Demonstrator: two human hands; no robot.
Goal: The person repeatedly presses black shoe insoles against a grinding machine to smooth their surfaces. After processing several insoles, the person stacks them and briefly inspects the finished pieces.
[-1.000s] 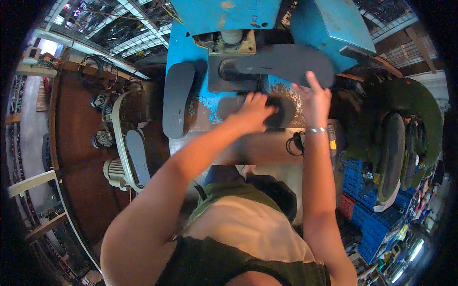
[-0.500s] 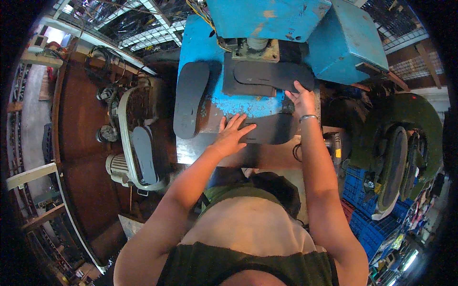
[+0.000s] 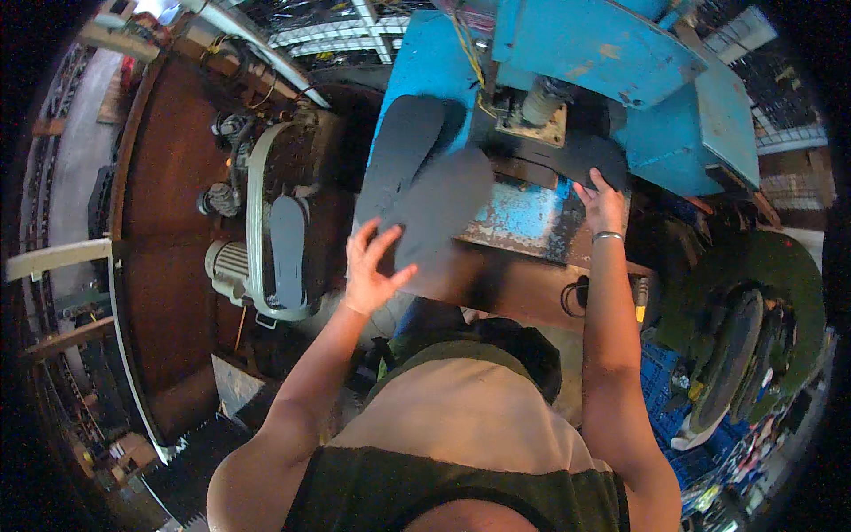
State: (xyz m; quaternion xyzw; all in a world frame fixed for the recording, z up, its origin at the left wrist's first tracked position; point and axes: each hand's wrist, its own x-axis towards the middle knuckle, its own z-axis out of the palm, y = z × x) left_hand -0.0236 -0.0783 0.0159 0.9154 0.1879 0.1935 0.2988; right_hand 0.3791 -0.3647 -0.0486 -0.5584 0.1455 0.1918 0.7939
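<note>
My left hand (image 3: 379, 264) is open, fingers spread at the near end of a motion-blurred dark grey sole (image 3: 443, 195), which lies angled over another grey sole (image 3: 408, 129) on the blue machine's left side. My right hand (image 3: 598, 204) grips the rounded end of a third dark sole (image 3: 603, 155), whose other end is under the metal press head (image 3: 545, 111). Below that sole is the worn blue and brown metal bed (image 3: 519, 217).
The blue machine housing (image 3: 594, 44) rises at the back. A pale green machine frame (image 3: 261, 186) with a motor and a grey sole (image 3: 288, 253) stands left. A dark green rounded machine cover (image 3: 789, 301) and blue crates (image 3: 665, 399) are at right.
The sole near my left hand has swung from lying crosswise to an upward angle toward the left. My left hand has moved left. The view has shifted, so the machine appears further right.
</note>
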